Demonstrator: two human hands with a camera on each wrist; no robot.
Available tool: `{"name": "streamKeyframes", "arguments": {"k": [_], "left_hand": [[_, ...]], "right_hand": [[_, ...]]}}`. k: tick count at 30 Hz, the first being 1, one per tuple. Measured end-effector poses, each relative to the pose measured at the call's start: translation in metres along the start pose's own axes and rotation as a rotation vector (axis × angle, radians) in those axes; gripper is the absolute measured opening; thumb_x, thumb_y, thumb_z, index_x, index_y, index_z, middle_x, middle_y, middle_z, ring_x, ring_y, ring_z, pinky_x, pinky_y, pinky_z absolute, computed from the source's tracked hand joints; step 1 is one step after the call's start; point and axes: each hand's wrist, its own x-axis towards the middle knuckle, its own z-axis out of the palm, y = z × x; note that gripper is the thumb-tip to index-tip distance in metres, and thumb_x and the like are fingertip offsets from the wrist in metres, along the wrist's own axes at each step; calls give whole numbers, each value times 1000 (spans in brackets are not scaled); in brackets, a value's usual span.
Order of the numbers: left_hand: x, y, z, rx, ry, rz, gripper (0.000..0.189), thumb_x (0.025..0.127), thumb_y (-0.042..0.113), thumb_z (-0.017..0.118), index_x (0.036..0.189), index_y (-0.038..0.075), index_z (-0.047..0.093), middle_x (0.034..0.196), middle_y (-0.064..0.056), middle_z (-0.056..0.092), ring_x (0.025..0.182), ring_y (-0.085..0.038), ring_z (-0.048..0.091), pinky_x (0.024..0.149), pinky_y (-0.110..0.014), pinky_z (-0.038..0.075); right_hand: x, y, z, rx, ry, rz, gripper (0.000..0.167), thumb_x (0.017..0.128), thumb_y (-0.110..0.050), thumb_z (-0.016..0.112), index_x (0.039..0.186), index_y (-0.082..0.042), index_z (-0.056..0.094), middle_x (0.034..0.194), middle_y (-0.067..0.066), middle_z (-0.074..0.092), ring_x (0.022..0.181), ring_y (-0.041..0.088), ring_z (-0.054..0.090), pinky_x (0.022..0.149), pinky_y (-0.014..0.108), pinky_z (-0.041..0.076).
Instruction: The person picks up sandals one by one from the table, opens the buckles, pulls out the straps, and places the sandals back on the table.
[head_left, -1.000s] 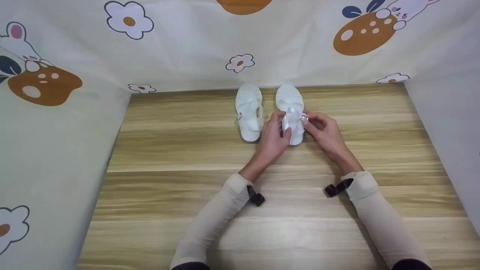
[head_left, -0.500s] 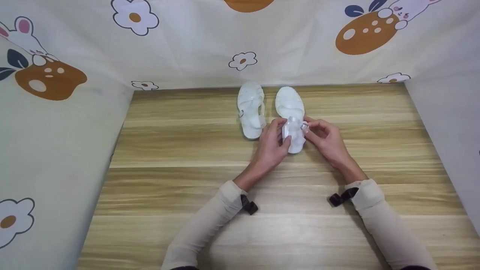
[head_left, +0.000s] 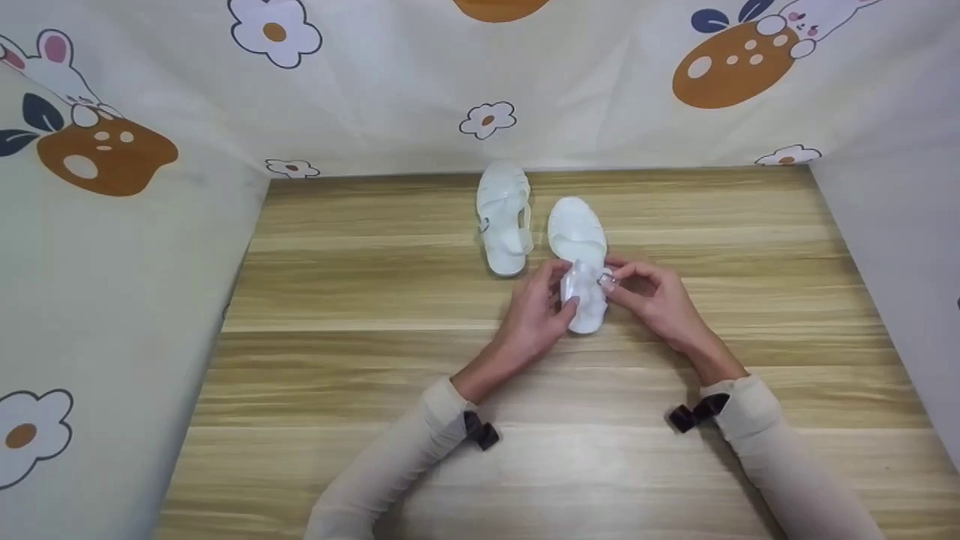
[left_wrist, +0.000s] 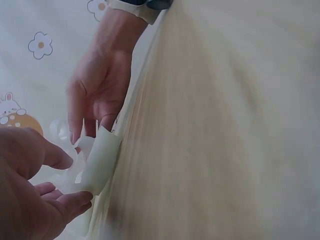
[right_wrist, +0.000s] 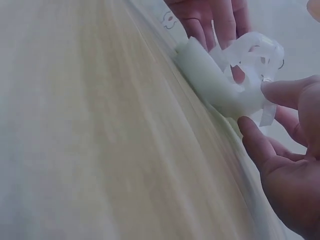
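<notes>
Two white jelly sandals lie on the wood-grain surface, toes toward the back wall. The left sandal (head_left: 504,191) has its ankle strap standing off its right side. My left hand (head_left: 534,309) grips the right sandal (head_left: 576,227) along the left of its heel, thumb on the near side. On the opposite side my right hand (head_left: 654,301) pinches the ankle strap by its small metal buckle (head_left: 606,280). Both wrist views show the rounded heel (left_wrist: 104,159) low against the surface, with fingers on either side. In the right wrist view the translucent straps (right_wrist: 260,50) loop above the heel.
A cream cloth wall (head_left: 390,90) printed with flowers and rabbits rises behind the sandals. Another printed wall (head_left: 112,262) stands at the left and a plain pale one (head_left: 892,240) at the right. Dark wrist cameras hang from both cuffs.
Both hands have drawn the right sandal toward me, away from the back wall, keeping the same hold. The left sandal stays by the wall. The head view has shifted slightly.
</notes>
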Motion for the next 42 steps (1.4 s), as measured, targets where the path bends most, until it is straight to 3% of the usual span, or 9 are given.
{"name": "streamKeyframes", "arguments": {"k": [8, 13, 21, 24, 28, 30, 33, 36, 42], "left_hand": [[-11, 2, -9, 9, -61, -30, 47, 93, -1, 80, 134, -2, 58, 136, -20, 65, 125, -27, 72, 99, -19, 59], [-16, 2, -17, -24, -113, -75, 47, 91, 0, 83, 131, 0, 58, 130, -18, 70, 121, -25, 73, 98, -27, 63], [-20, 7, -31, -65, -238, -144, 54, 89, 3, 86, 132, 3, 53, 135, -20, 66, 120, -29, 74, 93, -27, 64], [-19, 9, -36, 39, -276, -84, 63, 91, 8, 86, 143, 4, 50, 141, -19, 63, 121, -27, 71, 99, -34, 63], [-15, 15, -39, 266, -299, 89, 65, 94, 19, 85, 150, 11, 53, 148, -9, 62, 133, -24, 61, 115, -38, 51], [-11, 16, -36, 314, -309, 169, 54, 96, 23, 83, 144, 13, 61, 145, -3, 67, 136, -21, 60, 119, -37, 48], [-3, 17, -28, 333, -315, 244, 36, 100, 30, 81, 131, 15, 73, 131, 2, 76, 128, -17, 67, 114, -34, 51], [8, 11, -22, 327, -326, 260, 26, 100, 30, 81, 119, 13, 80, 117, 1, 81, 114, -17, 71, 105, -32, 55], [16, -3, -22, 262, -336, 235, 23, 97, 24, 84, 118, 14, 83, 115, 0, 82, 111, -14, 73, 101, -28, 56]], "right_hand": [[-8, -1, 0, -26, -75, -27, 17, 96, -6, 82, 103, 6, 72, 146, 19, 66, 129, 15, 68, 106, 22, 57], [-10, -2, 0, -77, -131, -42, 13, 94, -7, 85, 97, 0, 75, 143, 16, 69, 133, 22, 64, 114, 24, 50], [-12, -3, -3, -196, -214, -62, 9, 91, -16, 89, 95, -16, 82, 136, 8, 69, 136, 26, 55, 122, 48, 30], [-11, -2, -5, -192, -223, -44, 12, 90, -18, 91, 97, -16, 82, 135, 7, 69, 136, 25, 54, 123, 48, 29], [-10, 1, -6, -170, -235, -3, 18, 89, -20, 92, 99, -13, 78, 133, 7, 71, 134, 24, 57, 123, 42, 30], [-11, 1, -7, -149, -259, 23, 20, 90, -20, 91, 99, -9, 76, 129, 8, 72, 128, 23, 61, 119, 36, 39], [-12, 1, -10, -88, -319, 84, 24, 94, -19, 87, 101, -2, 72, 118, 9, 72, 109, 21, 68, 96, 30, 59], [-11, 0, -15, -17, -379, 136, 25, 100, -18, 80, 105, 4, 69, 109, 9, 71, 91, 18, 70, 71, 33, 66], [-7, -1, -24, 57, -453, 129, 26, 104, -14, 73, 118, 8, 70, 114, 18, 73, 84, 18, 73, 72, 33, 67]]}}
